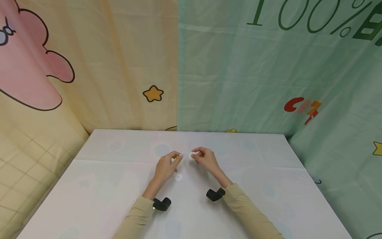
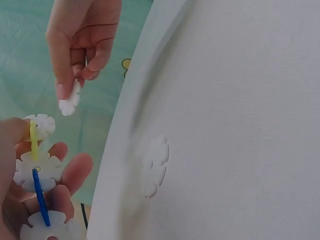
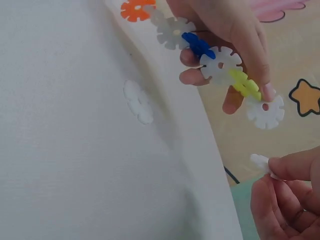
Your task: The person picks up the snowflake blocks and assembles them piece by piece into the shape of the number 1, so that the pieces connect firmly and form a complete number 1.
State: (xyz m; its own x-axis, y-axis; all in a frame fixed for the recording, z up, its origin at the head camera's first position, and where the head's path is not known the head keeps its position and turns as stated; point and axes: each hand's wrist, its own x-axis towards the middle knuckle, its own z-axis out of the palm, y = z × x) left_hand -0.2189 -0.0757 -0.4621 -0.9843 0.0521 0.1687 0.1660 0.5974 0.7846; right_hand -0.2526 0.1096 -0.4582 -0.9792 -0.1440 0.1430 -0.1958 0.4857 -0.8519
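Observation:
My left hand [image 1: 164, 167] holds a chain of interlocked notched plastic discs. In the right wrist view the chain shows an orange disc [image 3: 135, 10], a blue disc [image 3: 198, 46], a yellow disc [image 3: 244, 84] and white discs between them. The thumb pinches the white disc at its end [image 3: 272, 116]. My right hand [image 1: 208, 160] pinches a loose white disc [image 2: 68, 104] between thumb and fingers, held apart from the chain. Another white disc [image 1: 178, 177] lies flat on the table, just below the left hand.
A white cloth with faint coloured spots covers the table [image 1: 253, 205]. Behind its far edge hang a yellow curtain [image 1: 119, 66] and a green curtain [image 1: 223, 73]. Each wrist carries a small black camera [image 1: 162, 204].

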